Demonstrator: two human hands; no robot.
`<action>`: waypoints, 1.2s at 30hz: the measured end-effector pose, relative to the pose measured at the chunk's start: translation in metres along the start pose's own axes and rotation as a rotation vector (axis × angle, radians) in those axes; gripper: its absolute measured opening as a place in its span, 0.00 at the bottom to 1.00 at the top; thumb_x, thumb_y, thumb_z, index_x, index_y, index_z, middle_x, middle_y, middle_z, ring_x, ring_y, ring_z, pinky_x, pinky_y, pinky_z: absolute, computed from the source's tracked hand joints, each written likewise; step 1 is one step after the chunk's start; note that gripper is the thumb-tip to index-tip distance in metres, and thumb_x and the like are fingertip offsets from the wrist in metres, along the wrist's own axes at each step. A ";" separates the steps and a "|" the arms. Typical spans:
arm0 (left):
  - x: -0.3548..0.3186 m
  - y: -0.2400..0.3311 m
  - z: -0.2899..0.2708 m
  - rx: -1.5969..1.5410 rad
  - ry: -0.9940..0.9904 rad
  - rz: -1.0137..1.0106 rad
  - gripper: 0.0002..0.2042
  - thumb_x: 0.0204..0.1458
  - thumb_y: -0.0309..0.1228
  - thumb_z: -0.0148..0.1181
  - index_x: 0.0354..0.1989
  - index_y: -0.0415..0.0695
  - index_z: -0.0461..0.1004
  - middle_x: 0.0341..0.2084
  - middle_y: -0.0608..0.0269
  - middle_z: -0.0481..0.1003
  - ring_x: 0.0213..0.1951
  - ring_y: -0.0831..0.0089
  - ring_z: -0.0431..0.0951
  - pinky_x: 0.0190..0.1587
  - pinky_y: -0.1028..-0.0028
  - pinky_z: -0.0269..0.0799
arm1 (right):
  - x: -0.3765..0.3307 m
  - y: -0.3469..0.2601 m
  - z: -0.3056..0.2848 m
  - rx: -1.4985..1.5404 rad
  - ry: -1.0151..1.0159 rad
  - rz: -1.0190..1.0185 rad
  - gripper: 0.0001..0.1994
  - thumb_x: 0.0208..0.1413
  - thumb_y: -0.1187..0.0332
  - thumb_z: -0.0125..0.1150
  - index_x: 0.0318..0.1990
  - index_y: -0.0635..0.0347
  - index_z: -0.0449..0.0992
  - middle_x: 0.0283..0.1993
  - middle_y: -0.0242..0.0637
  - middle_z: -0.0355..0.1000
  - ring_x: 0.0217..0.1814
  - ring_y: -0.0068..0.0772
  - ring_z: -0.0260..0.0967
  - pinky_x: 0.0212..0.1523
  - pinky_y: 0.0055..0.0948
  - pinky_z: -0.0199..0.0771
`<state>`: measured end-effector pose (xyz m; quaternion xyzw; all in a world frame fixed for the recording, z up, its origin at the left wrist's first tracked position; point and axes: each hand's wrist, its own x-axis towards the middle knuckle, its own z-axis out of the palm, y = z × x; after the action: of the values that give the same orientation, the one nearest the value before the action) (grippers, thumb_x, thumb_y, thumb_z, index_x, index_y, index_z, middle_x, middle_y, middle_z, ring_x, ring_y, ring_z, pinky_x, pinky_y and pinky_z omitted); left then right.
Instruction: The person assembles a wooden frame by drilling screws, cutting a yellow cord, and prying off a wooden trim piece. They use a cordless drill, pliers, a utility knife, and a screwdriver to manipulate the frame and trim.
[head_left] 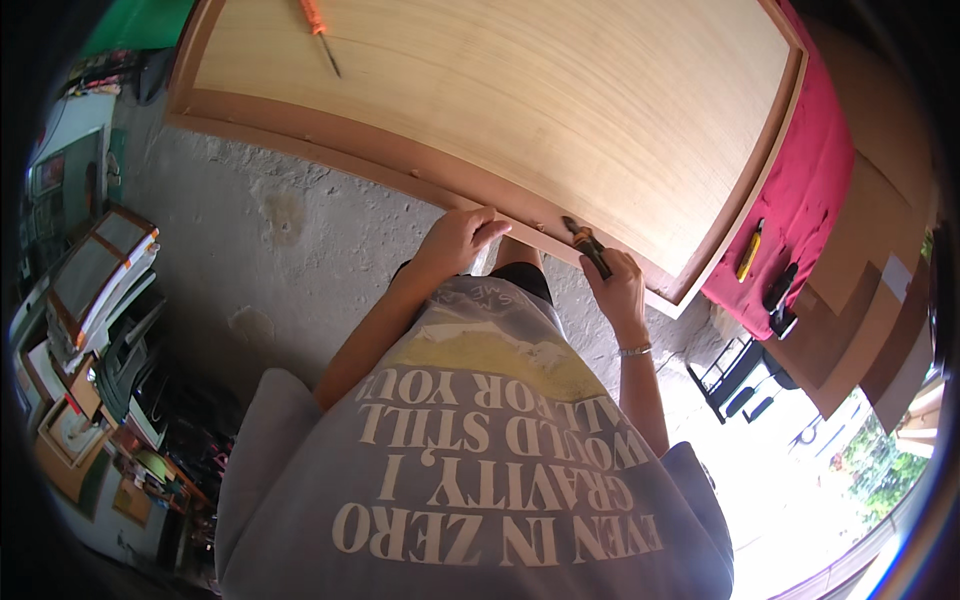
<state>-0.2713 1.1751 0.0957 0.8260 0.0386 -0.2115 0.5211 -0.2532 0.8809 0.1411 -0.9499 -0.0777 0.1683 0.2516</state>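
Observation:
A large wooden frame [420,183] with brown edges surrounds a pale wood-grain panel [500,80] in front of me. My left hand [460,240] is closed at the near rail of the frame, its fingers curled against the edge and its thumb alongside. In my right hand [618,288] are pliers [590,248] with dark and orange handles, their jaws at the inner side of the near rail. Small bits [540,227] stick up along that rail, too small to name. On the panel at the far left lies a screwdriver [317,28] with an orange handle.
Right of the frame, a red cloth [745,290] carries a yellow utility knife [749,255] and a black tool [780,290]. Brown cardboard sheets [850,330] lie beyond it. Stacked picture frames [100,270] stand at the left, on a rough grey concrete floor [270,215].

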 end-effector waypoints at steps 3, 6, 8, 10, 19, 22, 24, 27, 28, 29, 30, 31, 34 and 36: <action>0.018 0.006 0.007 0.118 0.041 0.145 0.19 0.64 0.43 0.58 0.27 0.40 0.74 0.18 0.51 0.73 0.23 0.54 0.76 0.28 0.60 0.69 | 0.013 0.007 -0.006 -0.155 -0.125 -0.227 0.13 0.51 0.60 0.74 0.28 0.57 0.76 0.32 0.34 0.73 0.41 0.42 0.72 0.45 0.41 0.73; 0.031 0.007 0.010 0.155 0.059 0.209 0.18 0.63 0.41 0.60 0.25 0.41 0.74 0.19 0.52 0.74 0.23 0.53 0.76 0.28 0.59 0.70 | 0.027 0.014 -0.011 -0.087 -0.194 -0.331 0.13 0.51 0.62 0.74 0.29 0.59 0.75 0.30 0.37 0.72 0.39 0.44 0.72 0.43 0.42 0.73; 0.037 0.006 0.010 0.250 0.105 0.326 0.17 0.61 0.40 0.63 0.23 0.42 0.74 0.18 0.54 0.74 0.24 0.54 0.77 0.27 0.60 0.72 | 0.035 0.018 -0.014 -0.086 -0.276 -0.338 0.13 0.51 0.62 0.73 0.28 0.59 0.75 0.31 0.37 0.73 0.39 0.44 0.72 0.43 0.42 0.73; 0.040 0.005 0.012 0.327 0.151 0.390 0.16 0.58 0.39 0.65 0.21 0.43 0.73 0.17 0.56 0.74 0.24 0.56 0.77 0.27 0.61 0.73 | 0.041 0.020 -0.016 -0.097 -0.343 -0.336 0.13 0.52 0.62 0.73 0.28 0.59 0.75 0.31 0.37 0.73 0.38 0.43 0.72 0.43 0.41 0.74; 0.043 -0.002 0.026 0.425 0.263 0.455 0.16 0.55 0.36 0.67 0.19 0.46 0.70 0.17 0.59 0.73 0.23 0.59 0.77 0.25 0.63 0.73 | 0.038 0.012 -0.017 -0.113 -0.320 -0.317 0.14 0.54 0.59 0.72 0.29 0.58 0.75 0.30 0.36 0.74 0.38 0.42 0.71 0.43 0.43 0.73; 0.045 -0.004 0.030 0.390 0.324 0.460 0.18 0.55 0.36 0.66 0.17 0.46 0.68 0.16 0.59 0.71 0.21 0.60 0.75 0.23 0.62 0.71 | 0.035 0.011 -0.016 -0.120 -0.285 -0.325 0.14 0.54 0.59 0.72 0.29 0.58 0.75 0.32 0.35 0.74 0.38 0.42 0.72 0.43 0.42 0.73; 0.046 -0.006 0.031 0.370 0.342 0.466 0.19 0.56 0.37 0.66 0.16 0.47 0.67 0.15 0.59 0.70 0.20 0.60 0.74 0.22 0.62 0.69 | 0.034 0.012 -0.014 -0.140 -0.266 -0.336 0.13 0.54 0.59 0.72 0.30 0.57 0.76 0.32 0.35 0.74 0.39 0.41 0.72 0.43 0.42 0.73; 0.046 -0.008 0.031 0.362 0.336 0.470 0.18 0.56 0.36 0.66 0.16 0.47 0.68 0.15 0.60 0.70 0.19 0.59 0.74 0.22 0.63 0.69 | 0.031 0.014 -0.012 -0.166 -0.243 -0.354 0.13 0.53 0.59 0.72 0.30 0.57 0.76 0.32 0.34 0.74 0.39 0.40 0.72 0.44 0.41 0.73; 0.046 -0.008 0.031 0.358 0.341 0.474 0.18 0.56 0.36 0.66 0.16 0.47 0.68 0.14 0.60 0.69 0.19 0.59 0.74 0.22 0.63 0.69 | 0.030 0.014 -0.012 -0.167 -0.228 -0.360 0.13 0.53 0.59 0.73 0.30 0.57 0.77 0.32 0.34 0.74 0.39 0.40 0.72 0.44 0.41 0.72; 0.046 -0.008 0.032 0.353 0.348 0.479 0.18 0.56 0.35 0.66 0.16 0.47 0.68 0.14 0.60 0.69 0.19 0.59 0.74 0.21 0.63 0.69 | 0.029 0.013 -0.011 -0.168 -0.212 -0.365 0.13 0.53 0.59 0.73 0.31 0.57 0.77 0.32 0.33 0.74 0.40 0.40 0.72 0.44 0.41 0.72; 0.046 -0.008 0.032 0.341 0.353 0.479 0.18 0.56 0.35 0.66 0.16 0.47 0.68 0.14 0.60 0.69 0.19 0.59 0.73 0.21 0.63 0.69 | 0.028 0.013 -0.011 -0.166 -0.211 -0.365 0.13 0.52 0.60 0.73 0.31 0.57 0.77 0.31 0.33 0.73 0.39 0.40 0.72 0.43 0.41 0.72; 0.047 -0.009 0.032 0.328 0.358 0.480 0.18 0.56 0.34 0.66 0.17 0.47 0.68 0.14 0.60 0.69 0.19 0.59 0.73 0.21 0.63 0.69 | 0.027 0.013 -0.010 -0.164 -0.210 -0.364 0.12 0.52 0.60 0.73 0.31 0.57 0.77 0.31 0.33 0.73 0.39 0.40 0.71 0.43 0.41 0.72; 0.048 -0.010 0.033 0.309 0.377 0.489 0.17 0.55 0.33 0.66 0.17 0.47 0.68 0.14 0.60 0.69 0.19 0.59 0.73 0.21 0.63 0.69 | 0.026 0.012 -0.010 -0.167 -0.184 -0.371 0.12 0.52 0.60 0.73 0.31 0.57 0.77 0.31 0.34 0.72 0.39 0.40 0.71 0.43 0.41 0.72; 0.048 -0.011 0.033 0.298 0.390 0.492 0.16 0.55 0.33 0.67 0.17 0.47 0.68 0.14 0.60 0.70 0.18 0.59 0.73 0.21 0.63 0.69 | 0.027 0.012 -0.010 -0.168 -0.176 -0.370 0.12 0.52 0.61 0.73 0.31 0.57 0.77 0.31 0.34 0.72 0.39 0.40 0.71 0.43 0.41 0.72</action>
<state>-0.2410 1.1435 0.0558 0.9024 -0.0941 0.0788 0.4129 -0.2238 0.8717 0.1359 -0.9188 -0.2859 0.1945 0.1904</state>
